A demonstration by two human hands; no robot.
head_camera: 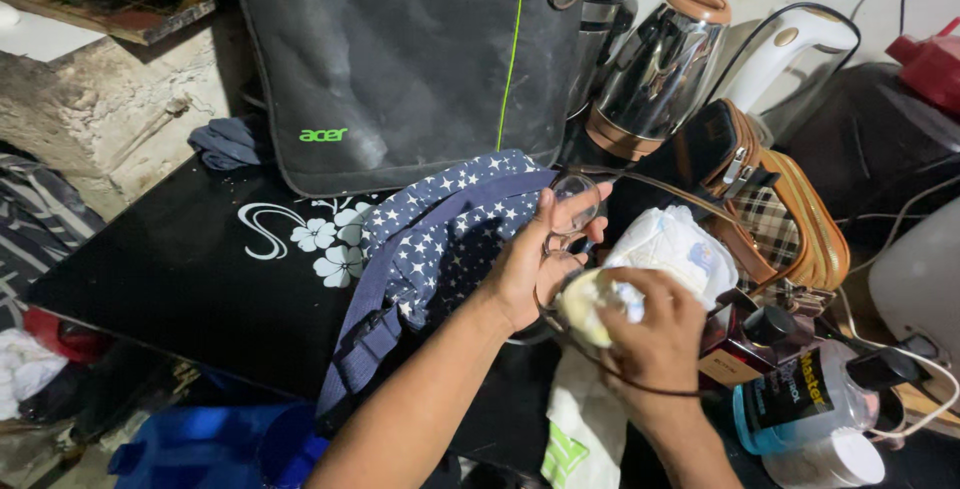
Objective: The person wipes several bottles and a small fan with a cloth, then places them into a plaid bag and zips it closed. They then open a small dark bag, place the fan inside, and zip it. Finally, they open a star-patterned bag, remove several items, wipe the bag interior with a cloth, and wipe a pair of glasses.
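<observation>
Eyeglasses and wiping cloth, held over the cluttered worktop

Thin-framed eyeglasses (572, 211) with clear round lenses, pinched at the bridge by the left hand (535, 259), upper lens raised above the fingertips and catching a faint glare, lower lens mostly hidden behind the cloth. Tilted roughly on end, one lens above the other, a thin dark temple arm curving down below the right wrist. Small pale cloth (592, 304), yellowish white and bunched into a pad, pressed against the lower lens by the right hand (655, 334), fingers curled round it. Both held in the air just above a blue star-patterned fabric and a white bundle, near the front edge of the black worktop.
</observation>
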